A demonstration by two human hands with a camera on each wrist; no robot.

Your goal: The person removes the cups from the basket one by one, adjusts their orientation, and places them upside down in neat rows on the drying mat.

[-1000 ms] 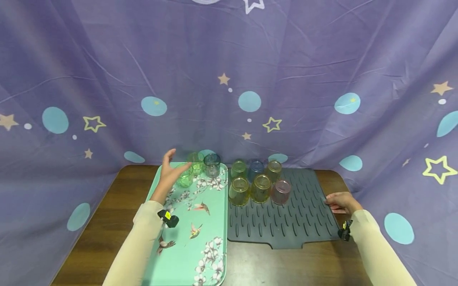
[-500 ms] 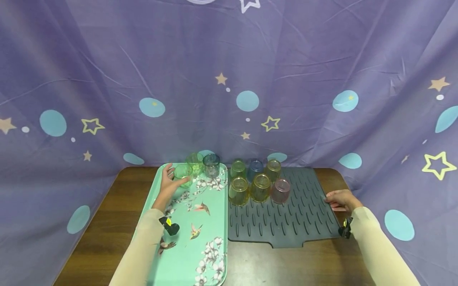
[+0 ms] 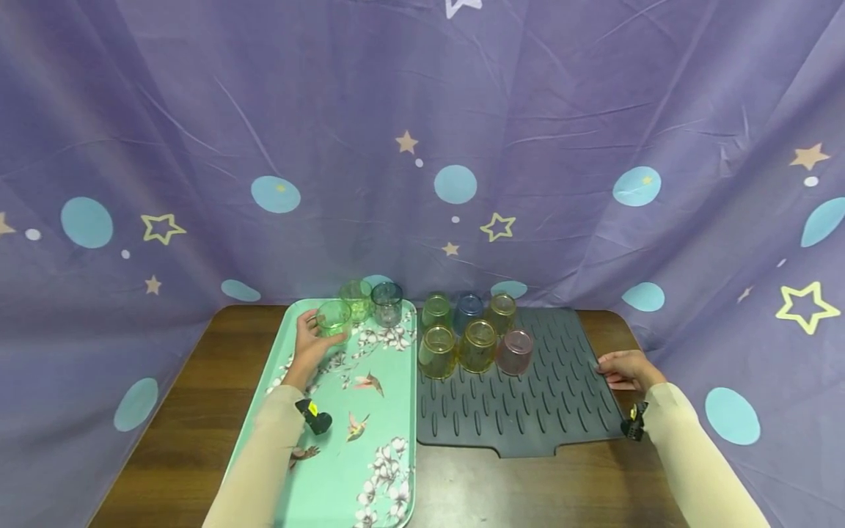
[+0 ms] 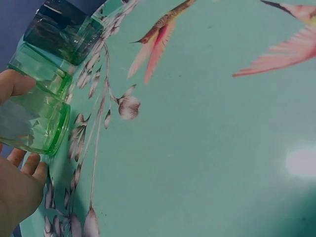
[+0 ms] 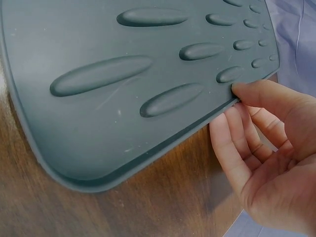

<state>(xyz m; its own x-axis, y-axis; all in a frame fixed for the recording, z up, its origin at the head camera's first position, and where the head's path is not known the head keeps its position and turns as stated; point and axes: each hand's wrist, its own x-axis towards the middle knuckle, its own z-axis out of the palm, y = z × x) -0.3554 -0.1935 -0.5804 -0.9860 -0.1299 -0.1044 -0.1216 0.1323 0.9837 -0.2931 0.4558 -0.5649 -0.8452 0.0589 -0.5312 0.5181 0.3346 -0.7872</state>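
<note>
Glossy tumbler (image 4: 32, 121), matt ridged mat (image 5: 98, 128)

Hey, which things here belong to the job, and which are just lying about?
Likely part of the job:
left hand, around the near green glass
right hand, pinching the edge of the mat
tray
rear green glass
dark glass
six glasses on the mat

Likely just surroundings:
patterned curtain
wooden table

Ahead of me, a purple curtain (image 3: 370, 110), printed with stars (image 3: 407, 141) and blue ovals (image 3: 455, 184), hangs behind the far edge of the table (image 3: 488, 484) and extends past both side edges. The table is wood-grained, its far corners rounded.
</note>
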